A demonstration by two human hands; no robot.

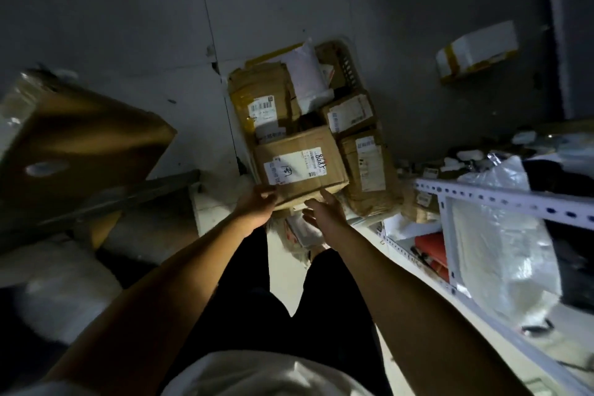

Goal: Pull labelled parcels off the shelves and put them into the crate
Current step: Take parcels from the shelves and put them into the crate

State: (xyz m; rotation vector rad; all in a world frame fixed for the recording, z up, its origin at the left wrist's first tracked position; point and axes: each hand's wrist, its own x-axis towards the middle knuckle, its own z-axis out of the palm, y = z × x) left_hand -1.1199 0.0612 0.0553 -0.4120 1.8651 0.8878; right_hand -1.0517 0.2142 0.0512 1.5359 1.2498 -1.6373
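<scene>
1. Big one first: a large cardboard box (80, 145) on the left, tilted, tape shining across it, an oval handle hole in its face. No writing shows on it.
2. Right side, a white slotted-steel shelf unit (501, 199) runs down the frame, with a crinkled clear plastic bag (501, 251) bulging from it and something red tucked on a lower level.
3. Centre stage, the crate (348, 69) on the floor, its slotted wall just showing at the far right corner, piled over the brim with brown parcels. One at the far left carries a barcode label; the print is too small to read. A white poly mailer (303, 77) lies among them at the back.
4. On top at the near end sits the labelled parcel (300, 167), a brown carton. Its white label bears handwritten "8685" in black marker and another scrawled mark I cannot make out, plus barcodes.
5. Left hand (257, 206) grips that carton's near left corner, thumb on top, fingers curled under the edge.
6. Right hand (324, 212) is spread loose, fingers straight, at the carton's near right edge; whether it touches, I cannot tell.
7. Far right on the floor, alone, a small white box (477, 50) banded with yellow tape.
</scene>
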